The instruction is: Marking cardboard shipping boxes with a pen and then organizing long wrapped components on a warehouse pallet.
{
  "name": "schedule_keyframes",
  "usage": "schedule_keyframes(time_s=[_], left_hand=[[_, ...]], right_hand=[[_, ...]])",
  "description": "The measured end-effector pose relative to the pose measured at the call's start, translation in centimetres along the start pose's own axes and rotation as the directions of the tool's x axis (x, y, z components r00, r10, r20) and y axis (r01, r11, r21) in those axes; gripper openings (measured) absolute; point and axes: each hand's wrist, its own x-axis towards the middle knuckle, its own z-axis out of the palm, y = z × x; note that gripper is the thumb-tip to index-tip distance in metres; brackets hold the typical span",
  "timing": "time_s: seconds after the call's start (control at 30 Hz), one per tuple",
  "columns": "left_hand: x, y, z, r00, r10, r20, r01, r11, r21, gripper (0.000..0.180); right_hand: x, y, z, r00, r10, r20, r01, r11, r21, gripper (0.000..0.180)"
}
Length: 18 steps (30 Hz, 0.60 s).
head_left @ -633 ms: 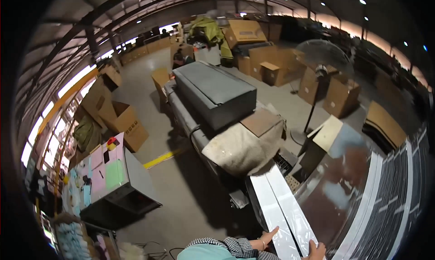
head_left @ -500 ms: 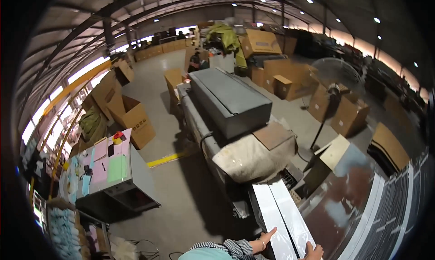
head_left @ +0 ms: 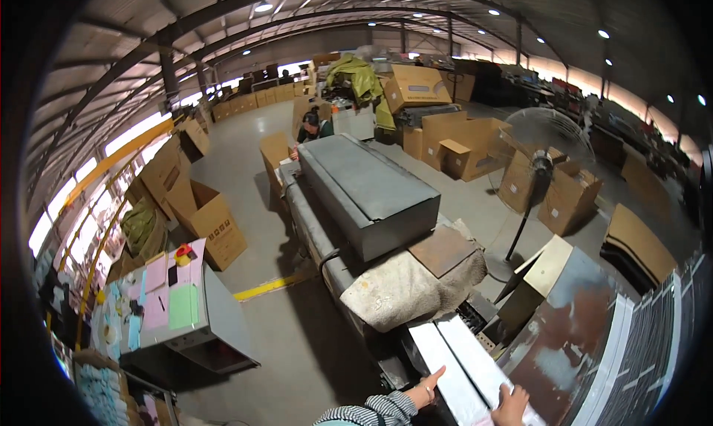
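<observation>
Two long, glossy white strips, a left strip (head_left: 445,374) and a right strip (head_left: 479,363), lie side by side with a dark gap between them. Their far ends meet the edge of a stained cloth (head_left: 408,281) draped over the near end of a long grey machine (head_left: 371,181). My left hand (head_left: 425,389) is closed on the outer edge of the left strip, its thumb on top and its other fingers mostly hidden. My right hand (head_left: 509,408) is closed over the right strip, nearer the lower edge of the view. A brown board (head_left: 444,251) rests on the cloth.
A worn metal table (head_left: 553,329) with bundled dark strips (head_left: 639,352) stands to the right. A pedestal fan (head_left: 541,162) is behind it. At left is a desk (head_left: 212,318) with coloured papers. Another person (head_left: 316,127) is at the machine's far end, near cardboard boxes (head_left: 208,218).
The view has tilted up slightly. Both my hands are closer to the cloth-covered end, still on the white strips. The person at the far end shows more plainly.
</observation>
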Motion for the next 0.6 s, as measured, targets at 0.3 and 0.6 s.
schedule_keyframes(time_s=[0.3, 0.6], left_hand=[[2.6, 2.1, 3.5, 0.999, -0.027, 0.021, 0.021, 0.967, 0.255, 0.075], [-2.8, -21.0, 9.4, 0.742, -0.648, 0.171, 0.404, 0.636, 0.657, 0.053]], right_hand=[[3.5, -1.6, -10.5, 0.791, 0.105, -0.603, 0.047, 0.972, 0.23, 0.054], [-35.2, 17.3, -24.4, 0.216, 0.55, -0.807, -0.932, 0.364, -0.002, 0.064]])
